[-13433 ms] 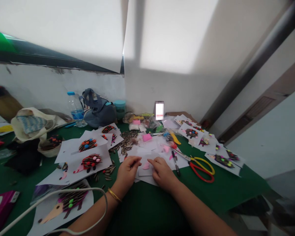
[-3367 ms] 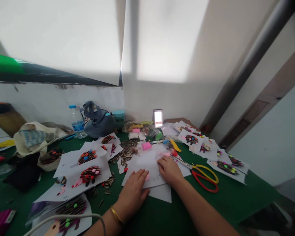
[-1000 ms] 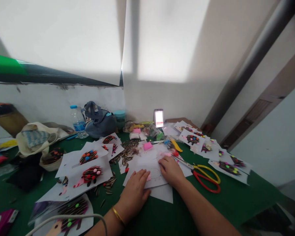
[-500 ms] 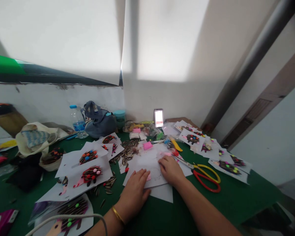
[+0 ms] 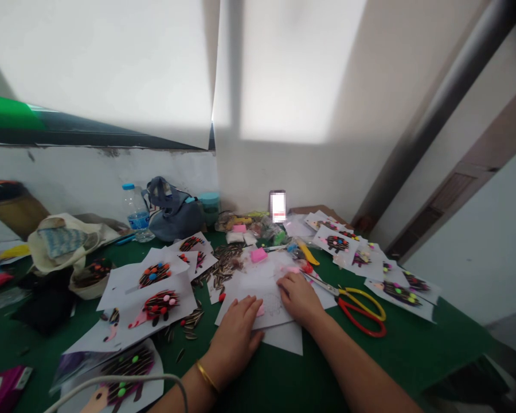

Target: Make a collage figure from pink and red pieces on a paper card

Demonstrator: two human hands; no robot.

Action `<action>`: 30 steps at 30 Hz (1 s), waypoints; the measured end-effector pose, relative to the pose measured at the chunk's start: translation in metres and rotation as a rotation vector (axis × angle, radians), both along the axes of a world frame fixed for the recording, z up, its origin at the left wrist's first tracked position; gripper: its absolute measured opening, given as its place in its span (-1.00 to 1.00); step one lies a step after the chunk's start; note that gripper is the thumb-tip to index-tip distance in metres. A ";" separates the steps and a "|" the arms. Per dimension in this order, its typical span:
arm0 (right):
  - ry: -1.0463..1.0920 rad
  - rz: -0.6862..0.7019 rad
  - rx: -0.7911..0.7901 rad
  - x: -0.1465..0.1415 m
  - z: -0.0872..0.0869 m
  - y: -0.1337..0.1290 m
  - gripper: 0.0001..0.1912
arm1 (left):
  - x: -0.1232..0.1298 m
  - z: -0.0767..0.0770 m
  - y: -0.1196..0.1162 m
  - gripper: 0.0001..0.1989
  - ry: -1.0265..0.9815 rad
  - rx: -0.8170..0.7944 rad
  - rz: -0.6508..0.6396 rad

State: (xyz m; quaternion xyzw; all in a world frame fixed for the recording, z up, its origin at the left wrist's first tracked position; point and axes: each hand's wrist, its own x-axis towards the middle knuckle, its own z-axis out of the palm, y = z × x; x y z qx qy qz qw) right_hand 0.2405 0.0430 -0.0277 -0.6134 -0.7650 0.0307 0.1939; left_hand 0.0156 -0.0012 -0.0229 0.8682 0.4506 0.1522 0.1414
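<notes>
A white sheet of paper (image 5: 241, 292) with a faint pencil outline lies before me on the green table. My left hand (image 5: 236, 327), with a gold bangle at the wrist, rests flat and open on its left part. A bit of pink clay (image 5: 260, 310) shows beside the fingertips. My right hand (image 5: 301, 298) lies on the sheet's right side, its fingers curled in; anything inside them is hidden. Pink clay (image 5: 290, 268) sits just beyond its knuckles. Large scissors (image 5: 348, 301) with one yellow and one red handle loop lie right of that hand.
Sunflower seeds (image 5: 223, 267) are scattered left of the sheet. Finished hedgehog pictures (image 5: 159, 307) lie at left, more (image 5: 398, 292) at right. A pink block (image 5: 258, 254), a yellow-handled tool (image 5: 308, 252), a phone (image 5: 277, 206) and a water bottle (image 5: 137, 218) stand or lie farther back. A cable (image 5: 133, 378) crosses the front left.
</notes>
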 end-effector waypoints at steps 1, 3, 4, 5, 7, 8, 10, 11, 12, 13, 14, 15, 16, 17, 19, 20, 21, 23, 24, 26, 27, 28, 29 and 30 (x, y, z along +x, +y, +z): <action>0.002 0.000 0.003 0.000 0.000 0.000 -0.77 | 0.000 0.000 0.000 -0.35 -0.001 0.000 0.000; 0.005 0.001 0.006 0.000 0.000 0.000 -0.77 | 0.000 -0.001 0.000 -0.35 -0.006 0.003 0.001; 0.006 0.002 0.006 0.000 -0.001 0.000 -0.77 | 0.000 -0.001 0.000 -0.35 -0.009 0.007 0.001; 0.005 0.002 0.005 0.000 -0.001 0.000 -0.77 | 0.000 0.000 0.000 -0.35 -0.009 0.009 0.000; 0.002 0.000 0.000 0.000 -0.001 0.001 -0.77 | 0.000 0.000 0.000 -0.35 -0.006 0.010 -0.002; 0.000 0.000 -0.002 0.000 0.000 0.001 -0.77 | 0.000 0.000 0.001 -0.35 -0.002 0.010 -0.003; 0.000 0.001 -0.004 0.000 0.000 0.001 -0.77 | 0.000 0.000 0.001 -0.35 0.004 0.008 -0.003; 0.001 0.002 -0.002 0.000 0.000 0.001 -0.77 | 0.000 0.001 0.001 -0.35 0.006 0.009 -0.003; 0.004 0.003 0.002 0.000 0.000 0.001 -0.77 | -0.001 0.001 0.001 -0.36 0.008 0.010 -0.002; 0.007 0.004 0.006 0.000 0.000 0.001 -0.77 | -0.001 0.001 0.001 -0.36 0.009 0.010 -0.002; 0.009 0.004 0.010 0.000 0.000 0.001 -0.77 | 0.000 0.001 0.001 -0.36 0.009 0.011 -0.004; 0.010 0.004 0.011 0.000 0.000 0.001 -0.77 | 0.000 0.001 0.001 -0.36 0.009 0.011 -0.005; 0.010 0.004 0.011 0.000 0.000 0.001 -0.77 | 0.000 0.001 0.001 -0.36 0.008 0.011 -0.007; 0.009 0.005 0.011 0.000 0.000 0.001 -0.78 | 0.000 0.001 0.001 -0.36 0.007 0.011 -0.007; 0.007 0.004 0.014 0.000 0.000 0.001 -0.78 | 0.000 0.001 0.001 -0.35 0.003 0.012 -0.006; 0.007 0.005 0.017 0.000 0.000 0.001 -0.78 | 0.000 0.000 0.001 -0.35 0.000 0.013 -0.005; 0.006 0.005 0.019 0.000 0.000 0.001 -0.77 | 0.000 0.000 0.001 -0.35 -0.003 0.015 -0.002; 0.003 0.003 0.019 0.000 0.000 0.000 -0.78 | 0.000 -0.002 0.001 -0.35 -0.011 0.021 0.000; 0.001 0.002 0.015 0.000 0.000 0.000 -0.78 | 0.000 -0.003 0.001 -0.35 -0.015 0.024 0.000; -0.004 -0.002 0.010 0.000 0.001 0.000 -0.78 | -0.001 -0.005 0.001 -0.34 -0.021 0.031 -0.002; -0.005 -0.005 0.010 0.000 0.000 0.000 -0.78 | -0.001 -0.005 0.001 -0.34 -0.025 0.034 -0.003; -0.007 -0.006 0.011 0.000 0.000 0.001 -0.78 | -0.001 -0.006 0.001 -0.34 -0.029 0.036 -0.004; -0.009 -0.005 0.013 0.000 0.000 0.001 -0.78 | -0.001 -0.006 0.001 -0.33 -0.034 0.037 -0.003; -0.010 -0.003 0.015 0.000 0.000 0.001 -0.78 | -0.001 -0.006 0.001 -0.33 -0.037 0.037 -0.001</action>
